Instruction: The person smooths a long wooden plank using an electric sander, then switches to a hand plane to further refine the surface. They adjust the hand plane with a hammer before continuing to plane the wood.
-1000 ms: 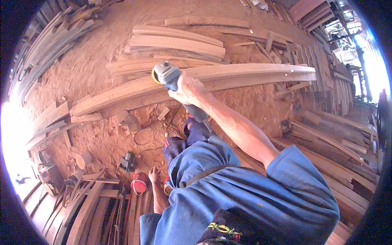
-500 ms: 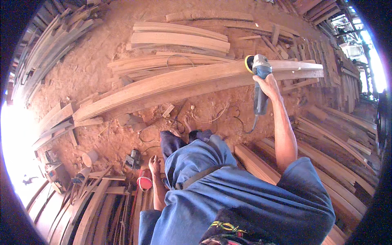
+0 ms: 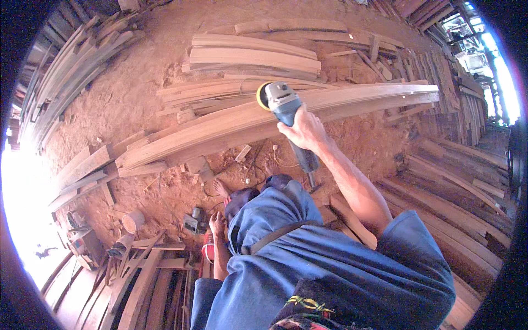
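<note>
My right hand (image 3: pixel 305 131) grips the blue-grey body of an angle grinder (image 3: pixel 285 107) fitted with a yellow-rimmed round pad (image 3: pixel 263 95). The pad is over the long curved wooden beam (image 3: pixel 209 127); whether it touches the wood I cannot tell. The beam's upper face carries grooves along its length. The grinder's rear end points back toward my body. At my left side my left hand (image 3: pixel 218 223) hangs low, fingers loosely bent and nothing visible in it. Just below that hand is a red container (image 3: pixel 208 248), partly covered by my arm.
Behind the beam lie stacked curved planks (image 3: pixel 253 59). More timber (image 3: pixel 456 220) fills the right side, and boards (image 3: pixel 137 291) lie at lower left. A small dark power tool (image 3: pixel 191 224), a pale tub (image 3: pixel 132 221) and a cord (image 3: pixel 283 159) rest on the dirt floor.
My right hand has carried the grinder leftward along the beam, and the tool has tilted. The view has shifted slightly; my left hand still hangs at my side.
</note>
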{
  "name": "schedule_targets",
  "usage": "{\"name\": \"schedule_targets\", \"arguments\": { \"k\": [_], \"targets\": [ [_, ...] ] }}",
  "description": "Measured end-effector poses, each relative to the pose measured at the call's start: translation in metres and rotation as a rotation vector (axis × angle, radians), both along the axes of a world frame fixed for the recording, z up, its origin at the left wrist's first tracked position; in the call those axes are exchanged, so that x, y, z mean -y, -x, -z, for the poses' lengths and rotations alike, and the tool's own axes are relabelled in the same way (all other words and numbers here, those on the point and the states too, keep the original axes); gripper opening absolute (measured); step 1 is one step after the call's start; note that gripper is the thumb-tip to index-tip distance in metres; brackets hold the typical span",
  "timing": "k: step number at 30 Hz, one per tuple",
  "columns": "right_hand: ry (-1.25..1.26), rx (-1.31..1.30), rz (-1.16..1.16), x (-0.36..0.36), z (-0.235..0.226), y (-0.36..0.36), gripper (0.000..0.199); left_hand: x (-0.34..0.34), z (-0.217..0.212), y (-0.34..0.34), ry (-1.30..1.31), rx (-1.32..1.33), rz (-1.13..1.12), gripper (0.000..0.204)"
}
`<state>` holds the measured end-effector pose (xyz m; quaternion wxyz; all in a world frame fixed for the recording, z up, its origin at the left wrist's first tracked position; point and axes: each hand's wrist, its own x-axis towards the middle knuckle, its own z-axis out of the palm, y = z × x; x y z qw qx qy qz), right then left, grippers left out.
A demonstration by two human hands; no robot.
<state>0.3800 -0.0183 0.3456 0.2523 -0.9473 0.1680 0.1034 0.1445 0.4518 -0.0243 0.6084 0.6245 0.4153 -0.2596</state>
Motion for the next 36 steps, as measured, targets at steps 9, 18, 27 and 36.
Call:
{"name": "schedule_targets", "arguments": {
  "k": [9,18,27,36],
  "targets": [
    [-0.075,-0.015,-0.193,-0.177,-0.011,-0.036,0.079,-0.142,-0.003,-0.020,-0.105,0.071,0.171,0.044],
    [0.027,-0.013,0.074,-0.078,-0.006,-0.001,0.076,-0.154,-0.004,-0.034,-0.201,0.305,0.193,0.037],
    [0.056,0.053,0.465,0.167,0.016,0.058,0.075,-0.041,0.003,0.000,-0.146,0.012,0.198,0.050],
    [0.100,0.015,0.274,0.063,0.016,0.022,0.070,-0.067,-0.011,-0.016,-0.131,0.118,0.308,0.041]
  ]
}}
